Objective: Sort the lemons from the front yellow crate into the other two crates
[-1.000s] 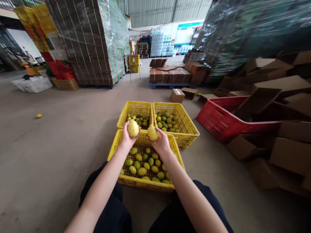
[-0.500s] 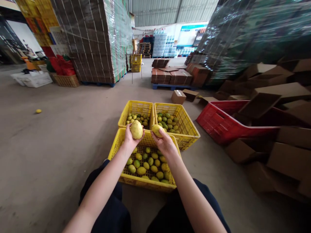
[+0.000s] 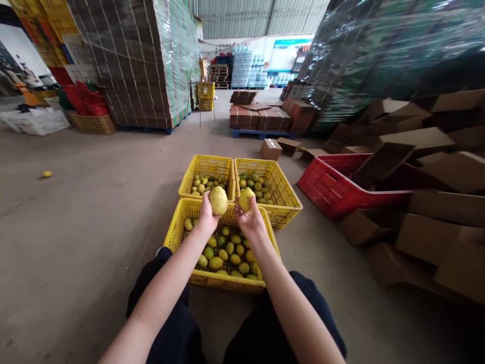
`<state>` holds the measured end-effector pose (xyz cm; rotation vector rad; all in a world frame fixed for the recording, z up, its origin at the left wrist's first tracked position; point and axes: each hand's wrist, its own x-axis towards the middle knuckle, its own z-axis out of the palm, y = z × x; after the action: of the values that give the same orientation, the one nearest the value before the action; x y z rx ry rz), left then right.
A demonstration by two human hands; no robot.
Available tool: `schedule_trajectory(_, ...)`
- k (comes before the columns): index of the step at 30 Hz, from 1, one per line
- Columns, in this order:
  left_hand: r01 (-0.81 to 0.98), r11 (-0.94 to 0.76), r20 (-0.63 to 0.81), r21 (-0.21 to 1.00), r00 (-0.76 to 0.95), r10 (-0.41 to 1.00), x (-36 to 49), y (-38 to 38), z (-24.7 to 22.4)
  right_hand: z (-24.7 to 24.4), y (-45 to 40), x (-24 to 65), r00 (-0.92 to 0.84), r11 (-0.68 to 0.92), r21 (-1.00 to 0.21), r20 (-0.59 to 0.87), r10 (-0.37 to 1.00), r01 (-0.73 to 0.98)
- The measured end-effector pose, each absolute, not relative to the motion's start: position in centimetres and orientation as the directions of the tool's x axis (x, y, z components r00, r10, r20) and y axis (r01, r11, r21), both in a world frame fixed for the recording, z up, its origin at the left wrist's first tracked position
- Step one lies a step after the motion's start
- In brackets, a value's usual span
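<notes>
Clasping a large lemon [image 3: 219, 200] in the left hand [image 3: 206, 216], a smaller lemon [image 3: 247, 200] in the right hand [image 3: 251, 221], apart above a yellow crate [image 3: 227, 282]; probably light, firm, slightly slick, best cupped mid-body.

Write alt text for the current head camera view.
A left hand holds one yellow fruit and a right hand holds a second yellow fruit, side by side over three yellow crates containing yellow and green fruits. To the right, a red crate sits beside heaped cardboard boxes.
</notes>
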<state>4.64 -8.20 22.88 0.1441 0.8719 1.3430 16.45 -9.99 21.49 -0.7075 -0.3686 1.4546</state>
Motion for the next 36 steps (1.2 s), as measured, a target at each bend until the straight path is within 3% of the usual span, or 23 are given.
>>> schedule_trajectory(7,-0.761,0.285,-0.478,0.582,-0.038,0.878,5.0,-7.5,22.5,21.4,-10.0,15.2,0.212,-0.011,-0.764,-0.192,0.958,-0.645)
schedule_trajectory(11,-0.762,0.277,-0.484,0.585,-0.054,0.874,5.6,-7.6,22.4,20.8,-10.2,14.7,0.245,0.033,-0.833,-0.124,0.962,-0.552)
schedule_trajectory(22,-0.752,0.333,-0.493,0.569,0.013,0.87,5.2,-8.0,23.1,20.9,-10.5,15.1,0.238,0.009,-0.894,-0.11,0.965,-0.448)
schedule_trajectory(28,-0.7,0.382,-0.469,0.604,0.076,0.88,4.7,-8.3,23.9,20.9,-9.9,15.8,0.188,-0.06,-0.866,-0.174,0.967,-0.496)
schedule_trajectory(36,-0.583,0.467,-0.552,0.665,0.038,0.833,4.1,-8.2,23.5,20.9,-10.1,16.0,0.177,-0.238,-0.901,-0.317,0.932,-0.361)
